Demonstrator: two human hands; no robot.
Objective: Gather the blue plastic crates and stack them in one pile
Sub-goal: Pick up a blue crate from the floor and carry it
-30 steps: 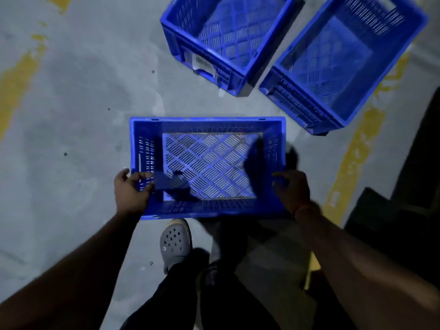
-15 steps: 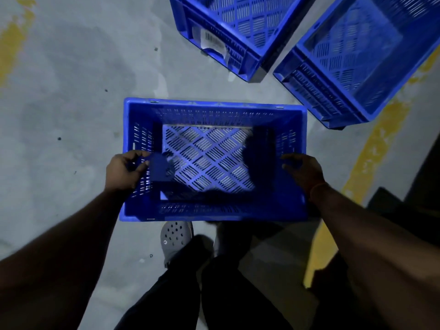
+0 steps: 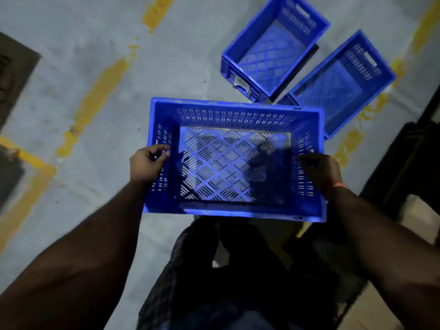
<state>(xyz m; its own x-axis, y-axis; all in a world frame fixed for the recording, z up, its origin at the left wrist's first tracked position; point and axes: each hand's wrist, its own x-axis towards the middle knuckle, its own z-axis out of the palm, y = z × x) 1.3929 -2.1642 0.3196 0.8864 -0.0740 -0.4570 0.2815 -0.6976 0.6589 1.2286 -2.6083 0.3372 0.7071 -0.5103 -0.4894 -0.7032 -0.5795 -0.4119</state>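
One crate [image 3: 234, 160] is held between the hands; two crates [image 3: 273, 48] [image 3: 338, 84] are set side by side on the floor [image 3: 71, 67] beyond it.

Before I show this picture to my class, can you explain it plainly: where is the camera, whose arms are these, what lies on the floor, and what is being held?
There is no machine here. The camera sits on a person's head and looks forward and down, so the two arms reaching in from the bottom are that person's own. The left hand curls over one short side of a blue plastic crate, and the right hand takes its grip on the opposite side. The carried crate is open at the top, with a slotted floor you can see through. Beyond it, two more blue crates stand close together: the crate on the left and the crate on the right. Both rest on a grey concrete floor painted with worn yellow lines.
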